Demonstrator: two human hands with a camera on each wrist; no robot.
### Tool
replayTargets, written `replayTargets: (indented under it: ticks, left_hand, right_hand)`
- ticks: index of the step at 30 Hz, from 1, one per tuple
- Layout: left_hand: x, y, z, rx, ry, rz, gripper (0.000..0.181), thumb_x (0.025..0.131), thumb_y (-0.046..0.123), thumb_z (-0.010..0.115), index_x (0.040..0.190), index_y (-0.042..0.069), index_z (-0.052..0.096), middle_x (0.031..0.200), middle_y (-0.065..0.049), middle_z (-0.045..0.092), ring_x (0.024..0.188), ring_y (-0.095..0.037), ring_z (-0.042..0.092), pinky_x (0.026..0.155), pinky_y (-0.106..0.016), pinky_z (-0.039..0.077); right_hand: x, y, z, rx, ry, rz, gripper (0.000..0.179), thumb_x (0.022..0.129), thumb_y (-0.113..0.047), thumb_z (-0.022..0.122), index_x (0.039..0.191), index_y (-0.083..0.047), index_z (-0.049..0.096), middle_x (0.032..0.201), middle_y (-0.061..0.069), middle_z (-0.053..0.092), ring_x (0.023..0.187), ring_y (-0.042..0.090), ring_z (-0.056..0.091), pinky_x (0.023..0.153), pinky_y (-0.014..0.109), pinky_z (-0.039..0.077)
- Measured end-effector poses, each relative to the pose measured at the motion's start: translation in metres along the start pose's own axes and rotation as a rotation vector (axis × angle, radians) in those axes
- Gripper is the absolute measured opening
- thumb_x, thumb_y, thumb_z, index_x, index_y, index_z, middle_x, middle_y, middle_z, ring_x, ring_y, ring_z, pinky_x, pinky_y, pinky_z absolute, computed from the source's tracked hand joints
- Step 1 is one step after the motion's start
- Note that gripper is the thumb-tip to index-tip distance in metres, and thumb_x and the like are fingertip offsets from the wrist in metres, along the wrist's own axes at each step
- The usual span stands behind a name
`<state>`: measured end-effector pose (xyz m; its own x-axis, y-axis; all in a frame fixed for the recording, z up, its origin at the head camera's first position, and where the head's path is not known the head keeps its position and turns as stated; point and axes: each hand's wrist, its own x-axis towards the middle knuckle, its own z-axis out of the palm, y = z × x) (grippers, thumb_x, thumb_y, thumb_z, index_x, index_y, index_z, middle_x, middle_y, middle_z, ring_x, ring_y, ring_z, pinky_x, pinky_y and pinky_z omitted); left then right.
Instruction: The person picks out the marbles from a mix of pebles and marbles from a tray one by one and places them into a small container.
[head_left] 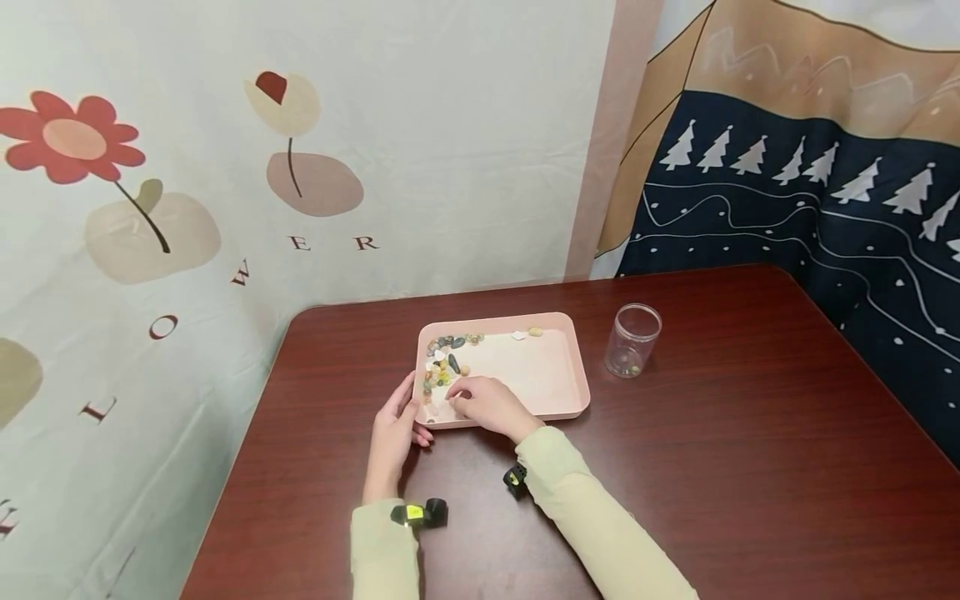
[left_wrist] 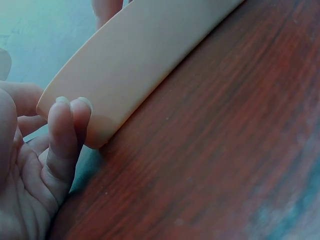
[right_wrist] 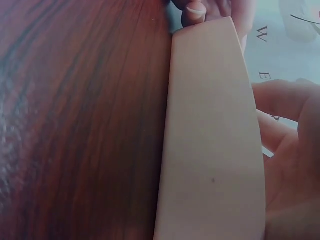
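A pink tray (head_left: 540, 406) with a pale inside lies on the table, small pebbles (head_left: 442, 379) of mixed colours gathered along its left side. My left hand (head_left: 392, 433) holds the tray's near left corner; in the left wrist view its fingers (left_wrist: 62, 130) rest on the outer wall. My right hand (head_left: 491, 404) reaches over the near rim, fingertips bent down among the pebbles at the left. Its palm shows behind the tray wall (right_wrist: 215, 130) in the right wrist view, which hides the fingertips' contact. I cannot tell whether a pebble is pinched there.
Right of the tray stands a clear jar (head_left: 632, 342) with a small pebble at its bottom. A white piece (head_left: 518, 336) and a yellowish pebble (head_left: 535, 332) lie by the tray's far rim. Printed cloth (head_left: 465, 167) hangs behind the dark red wooden table (head_left: 720, 433).
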<state>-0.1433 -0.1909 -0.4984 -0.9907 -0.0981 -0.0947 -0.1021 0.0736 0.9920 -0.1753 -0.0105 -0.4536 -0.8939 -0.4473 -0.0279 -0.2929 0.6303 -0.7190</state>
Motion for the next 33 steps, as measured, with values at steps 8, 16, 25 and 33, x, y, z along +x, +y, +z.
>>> replayTargets:
  ticks: [8,16,25,33]
  left_hand:
    - [-0.001,0.001,0.0,-0.026,-0.013,0.015,0.043,0.093,0.015,0.045,0.133,0.03,0.041,0.132,0.005,0.044,0.045,-0.023,0.057,0.041,-0.035,0.051]
    - [-0.001,0.002,0.001,-0.03,-0.011,-0.001,0.043,0.093,0.015,0.045,0.132,0.032,0.043,0.131,0.006,0.045,0.045,-0.023,0.056,0.041,-0.034,0.05]
    - [0.0,0.002,0.001,-0.033,-0.011,0.002,0.043,0.093,0.013,0.044,0.131,0.032,0.044,0.132,0.006,0.044,0.045,-0.024,0.056,0.04,-0.035,0.05]
    - [0.0,0.002,0.0,-0.024,-0.007,0.002,0.043,0.093,0.013,0.044,0.131,0.034,0.044,0.128,0.008,0.048,0.044,-0.024,0.056,0.04,-0.035,0.05]
  right_hand:
    - [0.005,-0.001,0.004,-0.062,-0.081,-0.016,0.02,0.084,-0.022,0.054,0.097,-0.017,0.068,0.078,-0.01,0.061,0.077,0.007,0.054,0.072,0.024,0.045]
    - [0.009,-0.006,0.004,-0.058,-0.124,-0.009,0.02,0.084,-0.02,0.054,0.097,-0.017,0.068,0.078,-0.009,0.062,0.076,0.007,0.055,0.071,0.023,0.045]
    - [0.017,-0.009,0.01,-0.108,-0.144,-0.027,0.019,0.083,-0.02,0.055,0.095,-0.017,0.069,0.083,-0.009,0.063,0.076,0.007,0.053,0.069,0.021,0.044]
    - [0.024,-0.01,0.016,-0.132,-0.157,-0.054,0.014,0.079,-0.021,0.059,0.088,-0.021,0.069,0.085,-0.01,0.063,0.075,0.005,0.054,0.068,0.021,0.044]
